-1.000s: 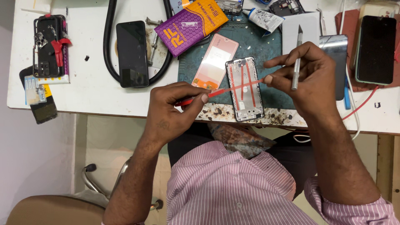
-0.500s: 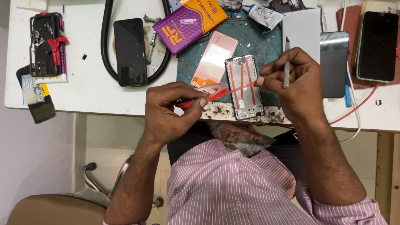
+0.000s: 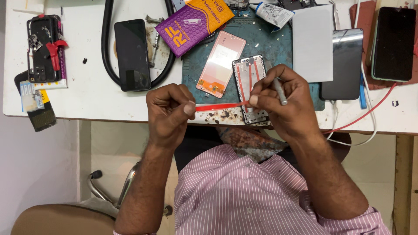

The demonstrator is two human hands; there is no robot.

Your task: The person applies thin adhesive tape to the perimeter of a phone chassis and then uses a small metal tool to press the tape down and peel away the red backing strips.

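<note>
Here, two hands (image 3: 170, 114) (image 3: 281, 98), one red strip (image 3: 220, 106), one frame (image 3: 250, 89)

Red tape strip (image 3: 220, 106), pink panel (image 3: 220, 63), teal mat (image 3: 278, 37), pink-striped shirt (image 3: 244, 196)

A purple-and-orange flat package (image 3: 191, 24) lies far on the bench, a dark-screened phone (image 3: 132, 54) to its left, a pink display panel (image 3: 220, 63) nearer, and another black screen (image 3: 394, 43) far right.

Phone repair workshop — white bench (image 3: 91, 93), teal work mat (image 3: 191, 72), bare phone frame (image 3: 250, 89), loose phones, screws
</note>
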